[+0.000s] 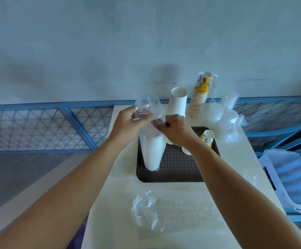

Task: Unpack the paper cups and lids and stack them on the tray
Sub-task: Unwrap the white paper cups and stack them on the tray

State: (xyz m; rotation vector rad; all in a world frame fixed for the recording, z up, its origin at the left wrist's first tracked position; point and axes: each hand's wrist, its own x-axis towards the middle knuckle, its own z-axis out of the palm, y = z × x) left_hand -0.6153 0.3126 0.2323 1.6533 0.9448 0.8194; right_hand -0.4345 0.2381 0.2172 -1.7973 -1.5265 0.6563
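Both hands point(128, 121) point(173, 131) pinching clear wrap point(148, 107), cup stack point(153, 151) top hidden

- clear plastic bin point(289, 178) by a blue chair point(279, 131), down and right of the grip
- blue mesh railing point(38, 106) off to its left
- pale wall point(110, 42) behind

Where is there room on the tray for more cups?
On the tray, the front right is bare, right of the wrapped white cups and in front of the yellow cup. The table left of the tray is bare too. Crowded: the back right corner, with the yellow cup sleeve and lid bags.
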